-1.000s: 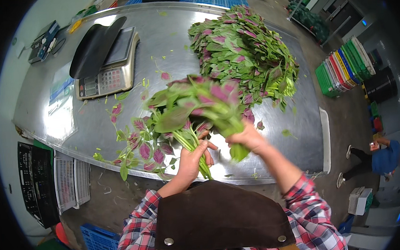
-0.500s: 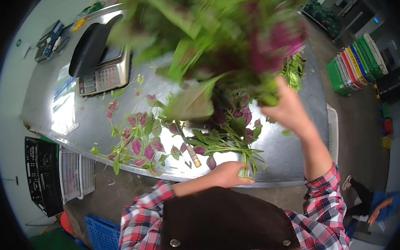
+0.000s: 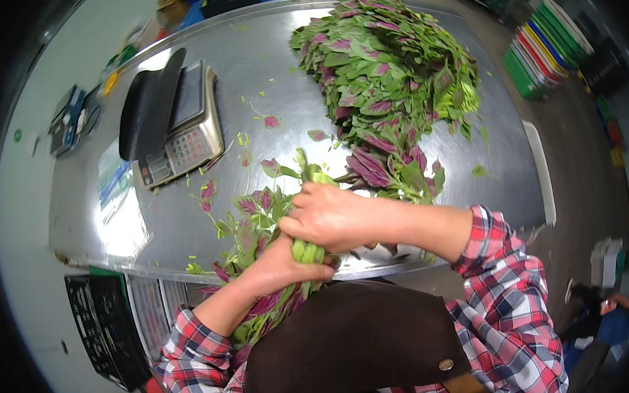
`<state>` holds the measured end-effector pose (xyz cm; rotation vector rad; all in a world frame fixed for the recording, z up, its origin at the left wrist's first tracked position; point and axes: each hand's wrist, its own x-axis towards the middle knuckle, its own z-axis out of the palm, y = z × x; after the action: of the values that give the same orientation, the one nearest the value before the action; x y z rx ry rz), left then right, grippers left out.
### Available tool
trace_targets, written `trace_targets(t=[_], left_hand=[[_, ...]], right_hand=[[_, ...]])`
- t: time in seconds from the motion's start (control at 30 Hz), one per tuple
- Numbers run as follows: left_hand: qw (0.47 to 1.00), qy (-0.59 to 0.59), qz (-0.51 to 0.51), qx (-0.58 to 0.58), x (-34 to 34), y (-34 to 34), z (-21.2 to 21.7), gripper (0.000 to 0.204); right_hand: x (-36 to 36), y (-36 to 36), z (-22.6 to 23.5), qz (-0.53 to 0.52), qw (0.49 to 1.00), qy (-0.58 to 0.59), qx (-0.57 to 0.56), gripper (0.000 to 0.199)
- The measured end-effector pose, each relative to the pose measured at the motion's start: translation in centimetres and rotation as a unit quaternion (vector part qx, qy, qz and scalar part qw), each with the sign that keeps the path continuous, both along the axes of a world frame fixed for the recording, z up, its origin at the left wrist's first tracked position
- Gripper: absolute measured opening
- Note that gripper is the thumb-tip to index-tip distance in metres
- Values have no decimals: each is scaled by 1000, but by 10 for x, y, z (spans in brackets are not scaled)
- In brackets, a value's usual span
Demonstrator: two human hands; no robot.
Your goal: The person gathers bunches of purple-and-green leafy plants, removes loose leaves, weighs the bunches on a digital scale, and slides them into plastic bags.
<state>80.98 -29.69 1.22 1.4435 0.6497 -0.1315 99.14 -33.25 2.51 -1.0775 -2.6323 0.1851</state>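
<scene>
A bunch of green and purple leafy greens (image 3: 277, 308) is gripped at the front edge, its leaves hanging down by the apron. My left hand (image 3: 290, 263) is closed round its pale green stems. Just above, my right hand (image 3: 333, 213) is closed on the stem ends, touching the left; bits of cut stem poke out past its knuckles. Loose leaves and sprigs (image 3: 254, 211) lie left of the hands. Beyond the right forearm rests a small cluster of purple leaves (image 3: 381, 165), reaching up to a large heap of the same greens (image 3: 385, 62).
A scale (image 3: 189, 143) with a black curved pan stands at the left on the metal table (image 3: 248, 49). Dark and pale crates (image 3: 96, 329) stand below its left edge. Stacked coloured crates (image 3: 547, 49) are off to the right. Another person (image 3: 614, 319) is at the lower right.
My right hand has come down from holding a large bunch raised over the table. Both hands now meet on stems at the front edge. The far heap shows, and a knife seen earlier is hidden.
</scene>
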Motion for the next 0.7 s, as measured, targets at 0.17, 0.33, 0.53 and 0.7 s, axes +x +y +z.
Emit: trace_targets(t=[0.17, 0.33, 0.53, 0.7], left_hand=[[988, 91, -40, 115, -54, 79, 20, 47], [849, 169, -132, 483, -50, 131, -24, 48], [829, 218, -93, 507, -60, 144, -163, 35], [842, 259, -78, 466, -60, 142, -158, 29]], right_hand=[[20, 9, -18, -245, 953, 165, 67, 41], [-15, -71, -149, -443, 874, 36, -194, 26], [-15, -66, -169, -474, 852, 70, -209, 20], [-31, -27, -153, -454, 836, 253, -175, 25]])
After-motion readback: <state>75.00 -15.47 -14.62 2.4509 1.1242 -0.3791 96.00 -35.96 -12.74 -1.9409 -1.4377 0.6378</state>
